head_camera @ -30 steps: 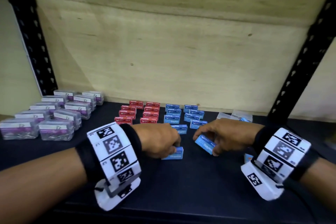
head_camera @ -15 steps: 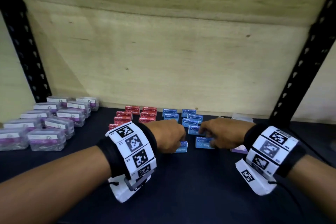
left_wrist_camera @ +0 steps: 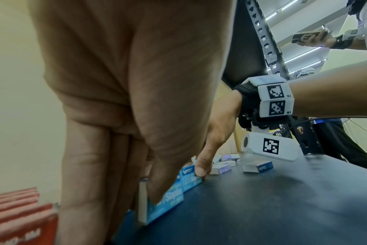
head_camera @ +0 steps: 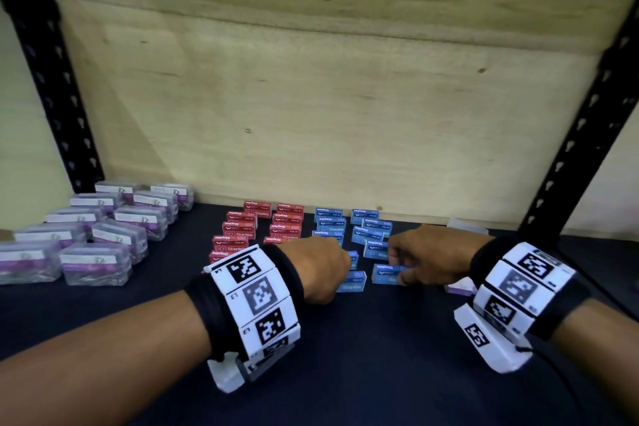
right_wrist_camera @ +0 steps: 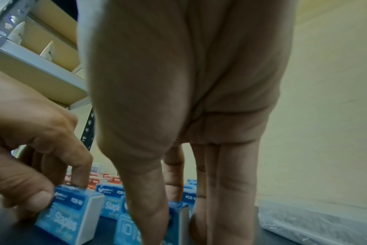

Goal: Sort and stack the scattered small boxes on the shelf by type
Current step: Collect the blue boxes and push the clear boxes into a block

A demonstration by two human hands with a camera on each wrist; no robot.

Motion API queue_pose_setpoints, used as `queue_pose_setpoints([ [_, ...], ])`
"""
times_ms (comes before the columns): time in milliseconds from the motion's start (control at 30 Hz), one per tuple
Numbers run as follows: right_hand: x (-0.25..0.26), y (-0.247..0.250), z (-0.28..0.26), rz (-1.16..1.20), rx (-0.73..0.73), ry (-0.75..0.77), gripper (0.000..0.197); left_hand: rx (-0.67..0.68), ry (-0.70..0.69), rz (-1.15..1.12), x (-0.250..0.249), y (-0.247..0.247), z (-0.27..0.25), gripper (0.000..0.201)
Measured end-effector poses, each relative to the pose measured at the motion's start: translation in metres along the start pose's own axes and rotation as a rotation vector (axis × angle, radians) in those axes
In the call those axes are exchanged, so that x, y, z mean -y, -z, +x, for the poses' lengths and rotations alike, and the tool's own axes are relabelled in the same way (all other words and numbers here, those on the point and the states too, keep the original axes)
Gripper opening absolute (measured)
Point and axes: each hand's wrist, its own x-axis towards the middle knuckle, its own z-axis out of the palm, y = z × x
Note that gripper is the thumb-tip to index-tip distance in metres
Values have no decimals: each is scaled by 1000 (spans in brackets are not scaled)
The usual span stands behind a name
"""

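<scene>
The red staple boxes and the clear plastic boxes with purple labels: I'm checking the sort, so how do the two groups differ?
The red staple boxes are opaque cardboard; the clear plastic boxes show their contents. The red ones look smaller and sit mid-shelf by the back board, while the clear ones fill the left end. The left hand partly covers the red rows, not the clear ones. Both groups stand in two neat rows on the dark shelf.

Both forearms are showing bare, each wrist wearing a black fabric cuff (head_camera: 207, 313) under a band of white blocks (head_camera: 257, 297) printed with black-and-white square markers. A white camera housing (head_camera: 484, 342) bearing another marker is hanging beneath the right wrist band (head_camera: 518, 287), a thin black cable (head_camera: 553, 370) trailing from it.
</scene>
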Motion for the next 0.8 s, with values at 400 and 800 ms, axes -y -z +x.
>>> queue_pose_setpoints([
  [400, 4, 3, -7, 162, 79, 12, 16, -56, 22, -95, 9, -9, 10, 26],
  [800, 6, -2, -6, 176, 54, -15, 20, -57, -1, -22, 6, -8, 13, 27],
])
